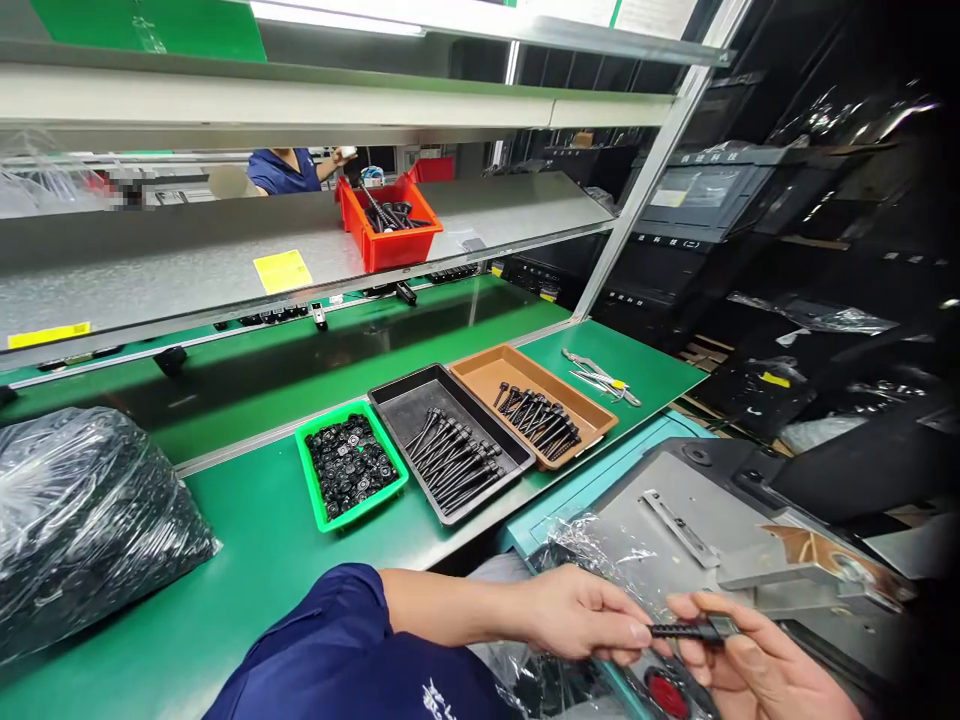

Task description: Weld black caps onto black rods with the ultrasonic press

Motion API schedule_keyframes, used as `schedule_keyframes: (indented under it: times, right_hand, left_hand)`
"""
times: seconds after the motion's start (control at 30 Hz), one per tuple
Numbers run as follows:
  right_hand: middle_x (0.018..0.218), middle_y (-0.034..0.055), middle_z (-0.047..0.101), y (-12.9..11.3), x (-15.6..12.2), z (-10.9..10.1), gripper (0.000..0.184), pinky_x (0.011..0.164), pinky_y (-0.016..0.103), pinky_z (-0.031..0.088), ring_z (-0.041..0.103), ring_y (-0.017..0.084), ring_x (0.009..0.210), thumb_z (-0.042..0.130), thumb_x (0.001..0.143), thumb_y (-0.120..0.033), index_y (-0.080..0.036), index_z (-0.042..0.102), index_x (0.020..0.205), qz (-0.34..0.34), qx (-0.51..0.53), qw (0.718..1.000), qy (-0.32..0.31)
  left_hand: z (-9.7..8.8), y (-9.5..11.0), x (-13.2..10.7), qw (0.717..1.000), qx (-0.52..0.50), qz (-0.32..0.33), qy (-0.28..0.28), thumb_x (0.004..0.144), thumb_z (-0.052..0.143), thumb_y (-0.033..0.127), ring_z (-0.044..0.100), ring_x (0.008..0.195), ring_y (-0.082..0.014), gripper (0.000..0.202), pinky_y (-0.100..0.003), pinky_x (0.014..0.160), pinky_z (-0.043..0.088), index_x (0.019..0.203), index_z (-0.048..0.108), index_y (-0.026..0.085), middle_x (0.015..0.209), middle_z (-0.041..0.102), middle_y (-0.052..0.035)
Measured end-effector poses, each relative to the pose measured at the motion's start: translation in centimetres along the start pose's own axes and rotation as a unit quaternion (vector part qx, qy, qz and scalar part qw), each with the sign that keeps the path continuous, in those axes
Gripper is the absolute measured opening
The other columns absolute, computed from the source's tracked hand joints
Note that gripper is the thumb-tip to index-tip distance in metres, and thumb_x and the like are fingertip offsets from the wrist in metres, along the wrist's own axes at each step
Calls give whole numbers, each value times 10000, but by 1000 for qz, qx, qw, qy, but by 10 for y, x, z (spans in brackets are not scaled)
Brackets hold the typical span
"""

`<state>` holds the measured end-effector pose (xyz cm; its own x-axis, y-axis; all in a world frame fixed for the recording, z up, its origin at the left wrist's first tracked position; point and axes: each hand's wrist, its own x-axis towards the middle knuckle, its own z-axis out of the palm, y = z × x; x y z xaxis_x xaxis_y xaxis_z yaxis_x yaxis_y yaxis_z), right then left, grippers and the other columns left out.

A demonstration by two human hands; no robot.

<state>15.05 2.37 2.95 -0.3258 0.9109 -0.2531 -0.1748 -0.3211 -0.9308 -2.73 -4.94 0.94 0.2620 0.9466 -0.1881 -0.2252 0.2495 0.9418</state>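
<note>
Presently, in the head view, your hands meet at lower right beside a grey machine (724, 490). Your left hand (581, 612) pinches the thin end of a ribbed black part (679, 632); your right hand (765, 655) has its fingers closed around the blocky head. A light, straight grip should suit it. Beyond, a green tray (305, 465), black tray (416, 398) and brown tray (487, 372) line the table (255, 545). Loose clear plastic (592, 540) lies near your wrists, possibly snagging.
</note>
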Motion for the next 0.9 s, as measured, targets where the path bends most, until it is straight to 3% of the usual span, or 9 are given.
schedule_keyframes:
  times: [0.1,0.2,0.33,0.43,0.53,0.63,0.73,0.8,0.9]
  right_hand:
    - [802,111,685,-3,-5,15,532,448,348,527,557,192,506,954,394,-517,-247,771,815,42,28,997,-65]
    - [831,88,687,3,-8,36,491,485,326,516,538,160,531,936,519,-502,-251,770,907,42,51,989,-130]
    - [925,87,708,16,-3,63,503,539,288,518,585,161,611,919,607,-481,-222,738,1000,35,20,993,-114]
    - [989,104,717,22,2,68,629,567,268,524,624,177,688,923,605,-494,-196,690,1107,35,-23,996,-79]
    - [984,114,721,26,2,61,646,569,261,522,621,176,700,907,616,-528,-172,669,1100,37,-32,996,-80]
    - [915,113,724,28,-2,52,621,566,250,511,613,169,686,900,616,-544,-152,674,1040,35,-46,995,-76]
    - [868,113,724,29,-8,44,616,556,258,503,614,174,669,890,617,-564,-143,678,1014,32,-55,995,-77]
    - [851,113,723,29,-12,40,610,552,264,501,616,178,659,880,621,-575,-140,683,1001,25,-56,996,-71]
    - [855,112,725,28,-20,31,587,555,266,508,623,182,663,881,616,-563,-146,689,982,12,-47,998,-48]
  left_hand:
    - [-16,4,-12,957,-195,-138,-164,916,573,301,218,415,-43,203,-173,415,134,928,684,131,564,333,55]
    - [-26,4,-27,930,-257,-165,-204,909,576,361,187,398,-45,259,-182,399,96,885,678,124,547,277,66]
    - [-44,1,-46,993,-112,-30,-2,856,646,431,402,481,-61,325,-186,458,300,904,685,111,636,531,5]
    - [-79,9,-60,983,60,47,167,817,679,394,510,590,-92,291,-216,585,414,892,699,114,686,601,-3]
    - [-134,29,-70,920,200,61,332,816,643,336,571,681,-130,236,-247,665,457,906,720,132,773,668,-21]
    - [-189,49,-73,811,368,27,455,825,612,289,630,818,-173,198,-272,784,478,879,746,154,887,720,-50]
    - [-223,59,-64,721,486,-103,483,865,579,316,655,909,-204,223,-287,835,478,899,759,189,932,741,-63]
    - [-233,60,-55,691,520,-183,467,875,576,345,660,973,-221,227,-294,836,484,938,758,224,997,746,-62]
    - [-237,59,-41,667,550,-223,451,875,584,362,655,1040,-242,227,-310,843,490,983,746,246,1085,736,-68]
